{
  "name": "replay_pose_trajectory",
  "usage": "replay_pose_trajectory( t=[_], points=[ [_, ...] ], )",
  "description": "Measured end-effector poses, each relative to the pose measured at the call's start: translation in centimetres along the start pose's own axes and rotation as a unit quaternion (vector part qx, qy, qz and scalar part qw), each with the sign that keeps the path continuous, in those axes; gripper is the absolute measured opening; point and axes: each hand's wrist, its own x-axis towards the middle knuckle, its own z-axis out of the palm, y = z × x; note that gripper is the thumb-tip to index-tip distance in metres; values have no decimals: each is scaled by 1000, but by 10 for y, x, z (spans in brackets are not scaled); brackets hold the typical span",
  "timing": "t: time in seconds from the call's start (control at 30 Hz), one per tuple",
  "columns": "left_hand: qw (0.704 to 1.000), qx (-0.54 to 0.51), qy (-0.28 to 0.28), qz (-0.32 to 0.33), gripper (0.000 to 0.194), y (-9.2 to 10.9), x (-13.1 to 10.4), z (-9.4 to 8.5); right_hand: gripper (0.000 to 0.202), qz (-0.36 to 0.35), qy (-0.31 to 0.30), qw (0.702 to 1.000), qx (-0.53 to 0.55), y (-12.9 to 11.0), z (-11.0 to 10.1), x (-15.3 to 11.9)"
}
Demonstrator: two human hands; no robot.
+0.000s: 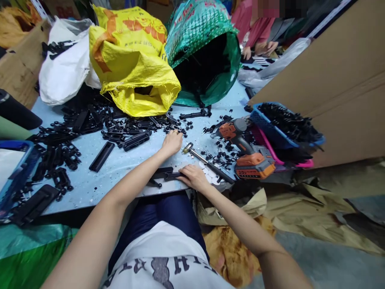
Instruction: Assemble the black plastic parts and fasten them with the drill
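Observation:
My left hand [172,143] reaches to the near edge of a heap of small black plastic parts [168,120]. Its fingers are bent down and close together, and whatever they pinch is hidden. At the table's front edge my right hand [195,177] has its fingers closed on the end of a long black plastic part [173,176]. A second black piece [155,183] with a round knob lies beside it. Just beyond my right hand is a hammer [207,162] with a brass-coloured head. An orange and black cordless drill [240,148] lies further right.
Yellow [135,60], green [207,52] and white sacks [64,76] line the back. Blue basket [288,124] and pink basket [267,140] stand right, beside a cardboard wall [333,80]. Screws and knobs [222,154] surround the drill. A blue tray [15,184] is left. Another person's hands [261,49] work behind.

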Motion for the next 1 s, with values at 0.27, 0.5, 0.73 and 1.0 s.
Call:
replay_pose_trajectory(
  t=[0.27, 0.5, 0.73, 1.0],
  points=[
    [999, 33, -19, -31, 28, 12, 27, 11, 32, 161, 64, 985, -11, 57, -22, 36],
    [987, -124, 96, -46, 23, -37, -89, -46, 28, 284, -62, 956, -30, 107, -27, 122],
    [985, -117, 77, -105, 23, -79, -188, -55, 22, 158, 33, 980, 119, 59, -42, 97],
    [996, 34, -41, -75, 28, -61, -180, -56, 8, 107, -46, 964, 240, -1, -59, 69]
  ],
)
